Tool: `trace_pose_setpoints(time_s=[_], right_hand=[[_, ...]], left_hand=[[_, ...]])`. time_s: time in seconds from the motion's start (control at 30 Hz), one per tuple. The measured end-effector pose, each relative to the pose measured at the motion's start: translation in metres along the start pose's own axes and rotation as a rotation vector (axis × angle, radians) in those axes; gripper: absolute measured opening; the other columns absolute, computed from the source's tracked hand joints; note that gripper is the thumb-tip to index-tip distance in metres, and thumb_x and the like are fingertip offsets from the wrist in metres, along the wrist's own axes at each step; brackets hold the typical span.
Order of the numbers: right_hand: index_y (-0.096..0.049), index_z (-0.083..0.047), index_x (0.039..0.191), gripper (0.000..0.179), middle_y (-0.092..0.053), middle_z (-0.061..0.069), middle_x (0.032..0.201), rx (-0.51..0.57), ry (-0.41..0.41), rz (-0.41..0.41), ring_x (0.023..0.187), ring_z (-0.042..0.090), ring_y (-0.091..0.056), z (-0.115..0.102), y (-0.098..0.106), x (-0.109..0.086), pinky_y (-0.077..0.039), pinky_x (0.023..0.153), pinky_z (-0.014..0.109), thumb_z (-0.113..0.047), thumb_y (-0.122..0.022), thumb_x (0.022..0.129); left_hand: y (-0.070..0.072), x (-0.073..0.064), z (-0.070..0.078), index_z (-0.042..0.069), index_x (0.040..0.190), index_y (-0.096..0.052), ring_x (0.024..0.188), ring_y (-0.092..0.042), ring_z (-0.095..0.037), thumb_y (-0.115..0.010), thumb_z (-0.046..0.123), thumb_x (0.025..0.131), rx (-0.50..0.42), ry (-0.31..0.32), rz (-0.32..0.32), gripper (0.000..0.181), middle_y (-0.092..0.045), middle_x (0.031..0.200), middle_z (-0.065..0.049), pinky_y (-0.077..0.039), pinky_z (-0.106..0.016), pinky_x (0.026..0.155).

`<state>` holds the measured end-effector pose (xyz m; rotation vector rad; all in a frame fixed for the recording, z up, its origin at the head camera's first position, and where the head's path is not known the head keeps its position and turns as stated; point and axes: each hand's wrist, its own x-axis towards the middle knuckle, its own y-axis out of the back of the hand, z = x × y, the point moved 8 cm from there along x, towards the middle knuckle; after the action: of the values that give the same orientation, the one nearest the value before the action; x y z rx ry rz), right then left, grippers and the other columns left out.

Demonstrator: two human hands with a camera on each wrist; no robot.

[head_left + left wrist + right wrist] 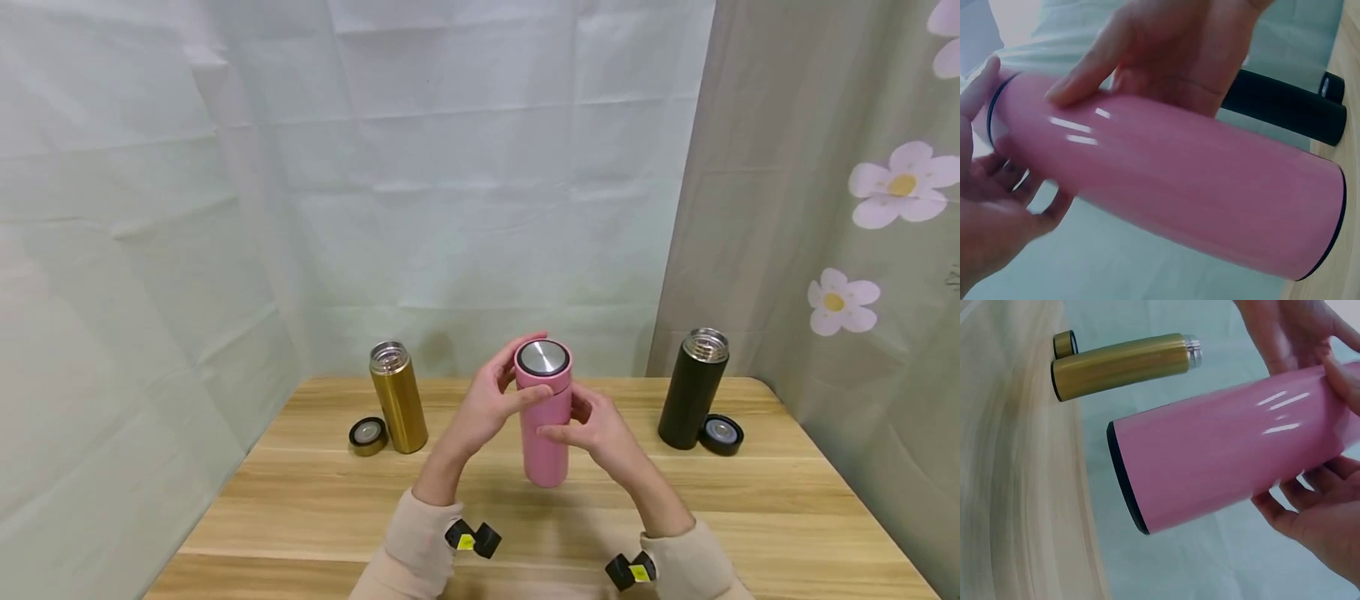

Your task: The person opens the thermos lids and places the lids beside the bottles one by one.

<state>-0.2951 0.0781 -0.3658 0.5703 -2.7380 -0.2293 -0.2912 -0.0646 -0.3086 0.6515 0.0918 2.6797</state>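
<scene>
A pink thermos flask (546, 454) is held roughly upright in front of me, its round lid (543, 357) topped with a brushed steel disc. My left hand (486, 407) grips it high up around the lid, thumb across the front. Lower down, my right hand (603, 435) holds the body, with its thumb on the near side and fingers behind. In the left wrist view a dark seam rings the flask (1197, 181) between lid and body. The right wrist view shows its black base (1127, 478) with no hand under it.
At the left of the wooden table (300, 517) stands an uncapped gold flask (401, 408), its lid (368, 436) beside it. An uncapped black flask (690, 400) stands at the right, its lid (722, 435) lying against its foot. Pale curtains (465, 208) hang behind.
</scene>
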Motion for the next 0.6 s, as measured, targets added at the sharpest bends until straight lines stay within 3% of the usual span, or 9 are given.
trace_pose_setpoints(time_s=[0.13, 0.3, 0.43, 0.6], right_hand=[[-0.059, -0.008, 0.141, 0.057, -0.067, 0.012, 0.129, 0.055, 0.009, -0.056, 0.116, 0.032, -0.064, -0.0013, -0.0008, -0.0025, -0.053, 0.097, 0.044, -0.021, -0.078, 0.089], [-0.058, -0.007, 0.143, 0.058, -0.066, 0.013, 0.131, 0.105, 0.050, -0.122, 0.118, 0.035, -0.063, -0.0062, -0.0036, -0.0038, -0.055, 0.096, 0.045, -0.019, -0.078, 0.090], [-0.058, -0.008, 0.143, 0.058, -0.066, 0.012, 0.131, 0.105, 0.050, -0.129, 0.118, 0.034, -0.063, -0.0071, -0.0048, -0.0038, -0.055, 0.096, 0.045, -0.020, -0.078, 0.090], [-0.057, -0.009, 0.144, 0.059, -0.066, 0.012, 0.132, 0.106, 0.019, -0.126, 0.118, 0.034, -0.063, -0.0056, -0.0057, -0.0047, -0.055, 0.095, 0.046, -0.022, -0.079, 0.090]], left_hand=[[-0.0006, -0.0022, 0.0012, 0.021, 0.158, -0.045, 0.128, -0.057, -0.026, -0.077, 0.058, 0.089, -0.082, -0.003, -0.084, 0.084, -0.058, 0.145, -0.008, -0.050, -0.044, 0.104], [-0.0025, -0.0017, 0.0020, 0.021, 0.157, -0.046, 0.120, -0.061, -0.025, -0.075, 0.058, 0.091, -0.100, -0.023, -0.145, 0.082, -0.061, 0.140, -0.011, -0.053, -0.037, 0.098], [-0.0030, -0.0018, 0.0003, 0.020, 0.156, -0.049, 0.118, -0.061, -0.023, -0.076, 0.058, 0.090, -0.109, -0.019, -0.148, 0.080, -0.063, 0.138, -0.011, -0.053, -0.036, 0.097], [-0.0023, -0.0023, -0.0013, 0.018, 0.155, -0.050, 0.121, -0.061, -0.025, -0.076, 0.063, 0.087, -0.101, -0.008, -0.104, 0.085, -0.063, 0.138, -0.011, -0.053, -0.040, 0.099]])
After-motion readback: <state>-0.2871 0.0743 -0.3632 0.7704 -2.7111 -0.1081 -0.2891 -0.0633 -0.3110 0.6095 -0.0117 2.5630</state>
